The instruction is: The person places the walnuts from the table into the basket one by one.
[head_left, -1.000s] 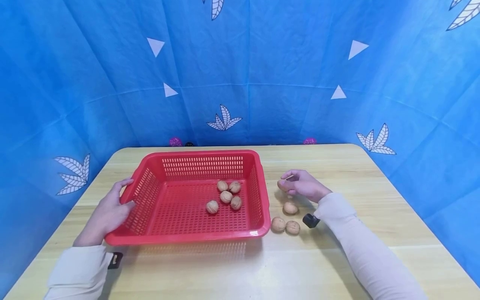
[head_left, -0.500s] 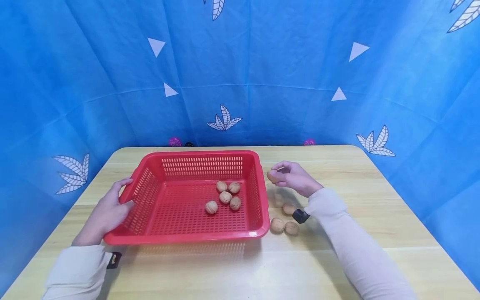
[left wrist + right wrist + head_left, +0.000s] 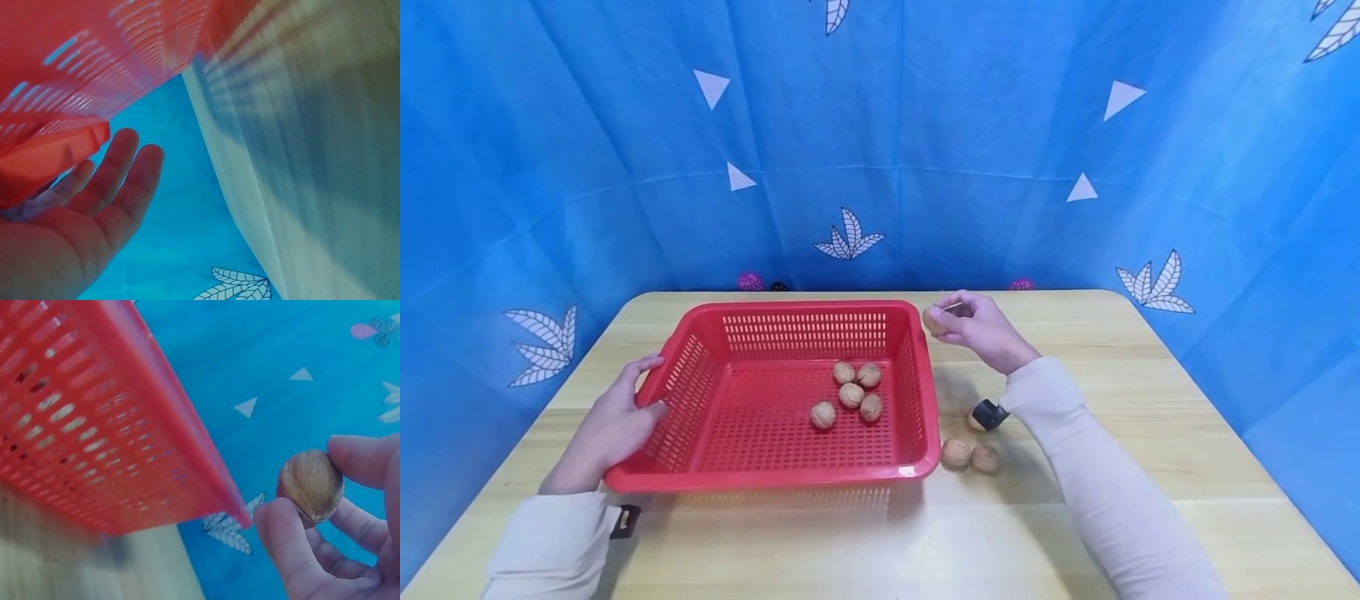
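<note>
A red plastic basket (image 3: 760, 477) with slotted walls stands on the table, with several walnuts (image 3: 851, 395) lying in its right half. My left hand (image 3: 613, 429) holds the basket's left rim, thumb over the inner side; the left wrist view shows the other fingers (image 3: 140, 181) outside, under the rim. Beyond the basket's right rim, my right hand (image 3: 988, 332) pinches a walnut (image 3: 311, 485) between thumb and fingertips, raised above the table. Two walnuts (image 3: 956, 454) sit by the basket's front right corner. Another walnut (image 3: 974, 419) is mostly hidden behind the black wrist camera.
The light wooden table (image 3: 1075, 400) reaches back to a blue patterned cloth (image 3: 895, 167) that hangs behind and at both sides. A black wrist camera (image 3: 990, 414) sticks out below my right wrist, over the loose walnuts.
My right hand has risen and moved left and away from me, carrying the pinched walnut up near the basket's right rim. My left hand and the basket have hardly moved.
</note>
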The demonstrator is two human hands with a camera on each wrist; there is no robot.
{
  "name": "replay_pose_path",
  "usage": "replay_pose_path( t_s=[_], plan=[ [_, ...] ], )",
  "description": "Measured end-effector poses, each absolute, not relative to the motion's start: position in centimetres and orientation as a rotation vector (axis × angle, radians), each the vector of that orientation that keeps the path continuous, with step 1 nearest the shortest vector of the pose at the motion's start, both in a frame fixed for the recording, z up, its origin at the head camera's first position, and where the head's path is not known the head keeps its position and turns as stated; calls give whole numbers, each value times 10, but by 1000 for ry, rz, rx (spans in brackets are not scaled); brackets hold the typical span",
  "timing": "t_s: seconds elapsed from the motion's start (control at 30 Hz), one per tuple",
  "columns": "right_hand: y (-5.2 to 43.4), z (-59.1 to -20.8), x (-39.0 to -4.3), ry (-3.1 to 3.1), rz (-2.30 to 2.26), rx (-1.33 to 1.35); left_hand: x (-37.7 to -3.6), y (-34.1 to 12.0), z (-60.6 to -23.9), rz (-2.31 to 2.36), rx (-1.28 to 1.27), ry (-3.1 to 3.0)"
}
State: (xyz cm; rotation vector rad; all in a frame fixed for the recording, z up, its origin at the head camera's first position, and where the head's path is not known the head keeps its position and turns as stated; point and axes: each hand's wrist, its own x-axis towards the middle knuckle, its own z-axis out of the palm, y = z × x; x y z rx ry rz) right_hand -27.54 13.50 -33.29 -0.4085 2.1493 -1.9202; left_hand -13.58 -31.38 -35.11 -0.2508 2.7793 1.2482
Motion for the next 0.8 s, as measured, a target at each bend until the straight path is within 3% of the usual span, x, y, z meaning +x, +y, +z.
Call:
replay_pose_path(
  t_s=[0.8],
  plan=[
    [90, -315, -269, 2081, -1970, -456, -132, -315, -352, 1265, -265, 2761]
  ],
)
